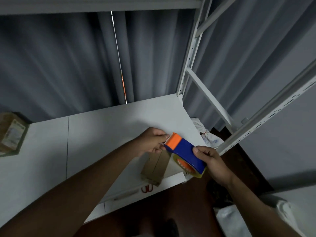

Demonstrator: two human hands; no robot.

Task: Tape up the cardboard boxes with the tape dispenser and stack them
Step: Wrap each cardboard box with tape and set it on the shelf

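My right hand [211,162] grips the handle end of a blue and orange tape dispenser [185,152], held in the air above the white table [95,134]. My left hand [151,141] pinches at the dispenser's orange toothed front end, where the tape comes out. Below both hands a small brown cardboard box [156,167] lies on the table near its front right corner, flaps shut with a seam down the middle. A second cardboard box [11,133] with a label stands at the table's far left edge, blurred.
Red-handled scissors [147,188] lie on a lower shelf edge under the table front. A white metal rack frame [201,86] rises at the right. Grey curtains hang behind. White bags [209,137] sit on the dark floor to the right.
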